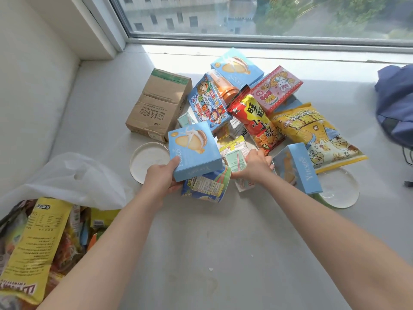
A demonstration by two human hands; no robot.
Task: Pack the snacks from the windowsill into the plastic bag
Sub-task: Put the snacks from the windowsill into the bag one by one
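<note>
Though open, plastic bag (73,175) with snacks (38,231)

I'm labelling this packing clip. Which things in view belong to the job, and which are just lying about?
Job: plastic bag; blue box gripped by the left hand; drink carton gripped by the right hand; red snack bag; yellow snack bag; pink box.
Lying about: cardboard box; left plate; right plate; blue backpack.

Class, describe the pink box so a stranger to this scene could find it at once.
Below the window, find the snack pile on the windowsill. At its back right lies the pink box, the only pink one, printed with a rabbit.
</note>
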